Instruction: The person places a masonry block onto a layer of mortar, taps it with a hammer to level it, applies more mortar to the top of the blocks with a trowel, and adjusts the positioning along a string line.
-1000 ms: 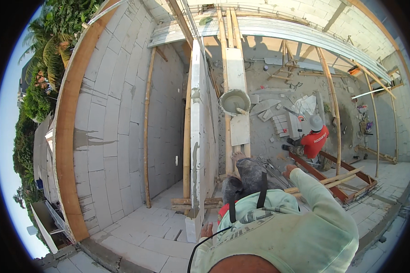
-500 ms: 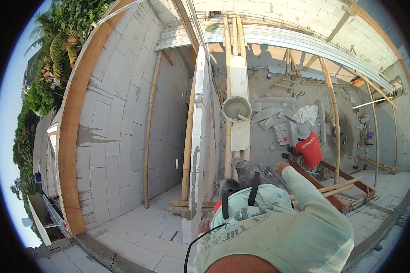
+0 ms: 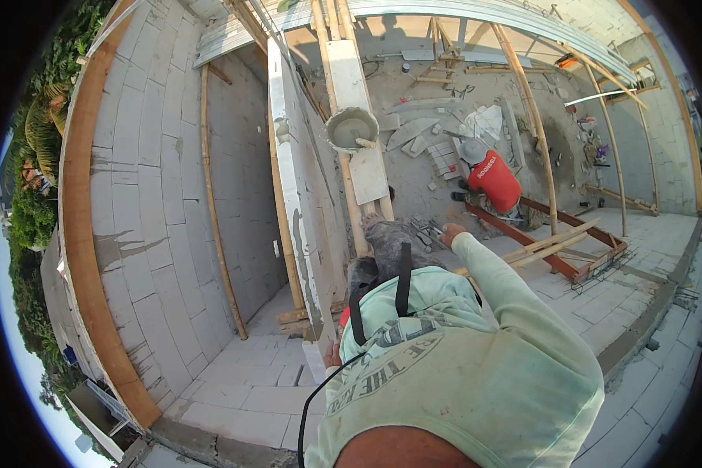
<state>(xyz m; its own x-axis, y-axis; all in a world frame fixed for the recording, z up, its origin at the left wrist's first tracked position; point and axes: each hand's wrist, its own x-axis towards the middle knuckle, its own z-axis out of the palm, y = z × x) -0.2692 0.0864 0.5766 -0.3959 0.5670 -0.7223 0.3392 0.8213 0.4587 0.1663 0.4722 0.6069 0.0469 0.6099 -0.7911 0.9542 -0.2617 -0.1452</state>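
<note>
R hand [image 3: 451,232] near trowel [image 3: 427,232], blade pointing left; finger state can't tell.

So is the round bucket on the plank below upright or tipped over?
Upright. The bucket sits on the white plank with its round mouth facing up, grey mix visible inside and a tool handle resting across its rim.

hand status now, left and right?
Left hand: by the block wall, mostly hidden; grip cannot be told.
Right hand: reached forward, holding nothing visible; open or closed cannot be told.
</note>
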